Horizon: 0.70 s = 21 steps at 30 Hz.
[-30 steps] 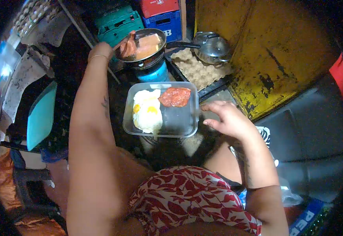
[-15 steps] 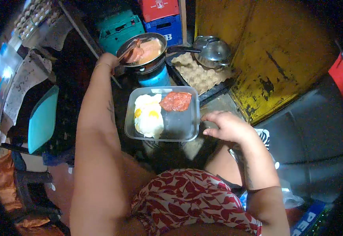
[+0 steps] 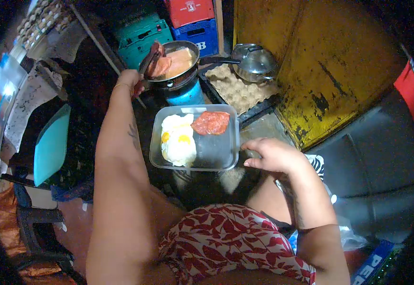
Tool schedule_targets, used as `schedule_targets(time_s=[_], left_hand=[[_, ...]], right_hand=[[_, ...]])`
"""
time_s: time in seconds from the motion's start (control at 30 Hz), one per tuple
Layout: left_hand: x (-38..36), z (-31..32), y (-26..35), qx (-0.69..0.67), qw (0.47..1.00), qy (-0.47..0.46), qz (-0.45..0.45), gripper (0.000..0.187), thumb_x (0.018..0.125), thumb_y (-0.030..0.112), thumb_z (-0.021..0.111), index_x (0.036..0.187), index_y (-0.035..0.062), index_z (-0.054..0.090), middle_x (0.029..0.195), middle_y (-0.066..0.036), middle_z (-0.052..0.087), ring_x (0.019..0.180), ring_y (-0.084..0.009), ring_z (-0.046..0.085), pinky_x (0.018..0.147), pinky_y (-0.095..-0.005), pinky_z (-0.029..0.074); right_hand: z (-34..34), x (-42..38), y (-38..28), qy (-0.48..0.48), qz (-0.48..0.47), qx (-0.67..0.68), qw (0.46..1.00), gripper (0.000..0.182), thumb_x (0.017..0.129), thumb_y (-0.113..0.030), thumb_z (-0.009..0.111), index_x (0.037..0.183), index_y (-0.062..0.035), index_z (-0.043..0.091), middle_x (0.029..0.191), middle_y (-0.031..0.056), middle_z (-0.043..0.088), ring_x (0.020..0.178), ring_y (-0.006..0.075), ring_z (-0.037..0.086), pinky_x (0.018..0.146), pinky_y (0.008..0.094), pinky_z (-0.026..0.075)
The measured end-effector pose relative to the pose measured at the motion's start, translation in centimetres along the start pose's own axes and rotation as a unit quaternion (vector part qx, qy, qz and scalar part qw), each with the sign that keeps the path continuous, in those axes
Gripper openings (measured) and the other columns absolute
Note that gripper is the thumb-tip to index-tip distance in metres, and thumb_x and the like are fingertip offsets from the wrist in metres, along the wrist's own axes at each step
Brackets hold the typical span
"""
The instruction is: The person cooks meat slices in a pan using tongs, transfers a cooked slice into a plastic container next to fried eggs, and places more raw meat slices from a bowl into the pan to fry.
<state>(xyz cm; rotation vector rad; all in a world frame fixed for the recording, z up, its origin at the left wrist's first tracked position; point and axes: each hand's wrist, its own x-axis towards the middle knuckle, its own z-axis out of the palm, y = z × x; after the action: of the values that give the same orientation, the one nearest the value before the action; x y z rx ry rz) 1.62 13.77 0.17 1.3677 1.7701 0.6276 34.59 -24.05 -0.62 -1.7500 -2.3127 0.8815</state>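
Observation:
My left hand (image 3: pixel 130 81) is closed around a slim, dark cooking utensil (image 3: pixel 146 62), whose exact kind I cannot tell. Its far end meets a reddish slice of meat (image 3: pixel 156 51), raised at the left side of the black frying pan (image 3: pixel 198 50). More pinkish slices (image 3: pixel 178 59) lie in oil in the pan, over a blue stove (image 3: pixel 185 93). My right hand (image 3: pixel 276 154) holds nothing, thumb and fingers apart, fingertips right by the rim of a clear plastic container (image 3: pixel 216 161). Fried eggs (image 3: pixel 178 142) fill its left half; a reddish meat patty (image 3: pixel 211 122) lies at upper right.
Right of the pan, a lidded steel pot (image 3: pixel 254 64) stands by a cardboard egg tray (image 3: pixel 235 88). Crates in green (image 3: pixel 143 40), blue (image 3: pixel 202 35) and red (image 3: pixel 190 12) are stacked behind. A yellow panel (image 3: pixel 330 61) borders the right; a teal lid (image 3: pixel 52 142) is at left.
My left hand has shifted slightly down and left, and the meat at the utensil's end now stands higher at the pan's left side. The right hand stays by the container.

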Motion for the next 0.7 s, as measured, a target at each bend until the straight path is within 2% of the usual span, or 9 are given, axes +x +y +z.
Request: schedule_targets(time_s=[0.13,0.37,0.43,0.47,0.5,0.57,0.63,0.7], left_hand=[[-0.1,-0.1,0.5,-0.036,0.997,-0.003,0.068,0.019,0.093,0.015,0.062,0.083,-0.0003,0.062,0.059,-0.014,0.057,0.043,-0.0257,0.053,0.038,-0.0403,0.038],[-1.0,-0.9,0.9,0.008,0.997,0.019,0.069,0.019,0.088,0.015,0.065,0.077,-0.0004,0.061,0.06,-0.014,0.059,0.043,-0.0258,0.053,0.039,-0.0423,0.038],[0.0,-1.3,0.1,0.115,0.986,0.077,0.094,0.021,0.085,0.017,0.063,0.08,-0.0031,0.066,0.067,-0.019,0.066,0.05,-0.0308,0.062,0.048,-0.0466,0.048],[1.2,-1.6,-0.4,0.114,0.986,0.077,0.095,0.021,0.085,0.017,0.063,0.08,-0.0031,0.066,0.067,-0.019,0.066,0.05,-0.0308,0.062,0.048,-0.0466,0.048],[3.7,-1.8,-1.4,0.266,0.949,0.097,0.134,0.023,0.084,0.018,0.062,0.086,-0.0033,0.069,0.079,-0.021,0.069,0.063,-0.0328,0.067,0.059,-0.0461,0.052],[4.4,-1.8,-1.6,0.412,0.887,0.116,0.171,0.027,0.084,0.019,0.061,0.092,-0.0034,0.072,0.09,-0.024,0.072,0.077,-0.0348,0.073,0.069,-0.0457,0.056],[1.7,-1.2,-1.0,0.396,0.892,0.171,0.135,0.032,0.084,0.019,0.058,0.106,0.0007,0.073,0.114,-0.024,0.068,0.105,-0.0341,0.069,0.088,-0.0411,0.054],[-0.6,-0.8,-0.5,0.399,0.892,0.165,0.13,0.032,0.085,0.019,0.058,0.108,0.0025,0.073,0.118,-0.023,0.067,0.109,-0.0345,0.067,0.09,-0.0424,0.054]], right_hand=[[-0.1,0.0,0.0,0.007,-0.018,0.013,1.0,0.051,0.087,-0.033,0.07,0.127,-0.0043,0.059,0.121,0.0224,0.064,0.114,0.0402,0.059,0.099,0.0447,0.047],[0.0,0.1,0.1,-0.001,-0.032,0.007,0.999,0.052,0.088,-0.034,0.07,0.129,-0.0045,0.058,0.122,0.0227,0.063,0.115,0.0405,0.059,0.099,0.0448,0.047],[0.0,0.1,0.0,-0.011,-0.013,0.007,1.0,0.052,0.087,-0.034,0.07,0.129,-0.0058,0.059,0.121,0.0226,0.064,0.114,0.0403,0.06,0.098,0.045,0.048],[0.0,0.2,0.0,-0.021,0.005,0.007,1.0,0.052,0.086,-0.034,0.071,0.129,-0.0071,0.059,0.12,0.0226,0.064,0.112,0.0401,0.061,0.098,0.0452,0.048],[0.1,0.2,0.1,-0.02,0.006,0.007,1.0,0.052,0.086,-0.034,0.071,0.129,-0.0071,0.059,0.12,0.0226,0.064,0.112,0.0401,0.061,0.098,0.0452,0.048],[0.3,0.3,0.4,-0.028,0.002,-0.002,1.0,0.053,0.086,-0.036,0.071,0.129,-0.0079,0.059,0.12,0.0224,0.064,0.112,0.0402,0.061,0.098,0.0453,0.049],[0.0,0.3,-0.1,-0.04,0.016,-0.002,0.999,0.054,0.086,-0.037,0.07,0.131,-0.0076,0.058,0.121,0.0231,0.064,0.114,0.0406,0.06,0.099,0.0449,0.048],[-0.2,0.3,-0.3,-0.053,0.029,-0.003,0.998,0.056,0.087,-0.037,0.07,0.132,-0.0073,0.057,0.123,0.0238,0.063,0.116,0.0409,0.059,0.1,0.0445,0.047]])
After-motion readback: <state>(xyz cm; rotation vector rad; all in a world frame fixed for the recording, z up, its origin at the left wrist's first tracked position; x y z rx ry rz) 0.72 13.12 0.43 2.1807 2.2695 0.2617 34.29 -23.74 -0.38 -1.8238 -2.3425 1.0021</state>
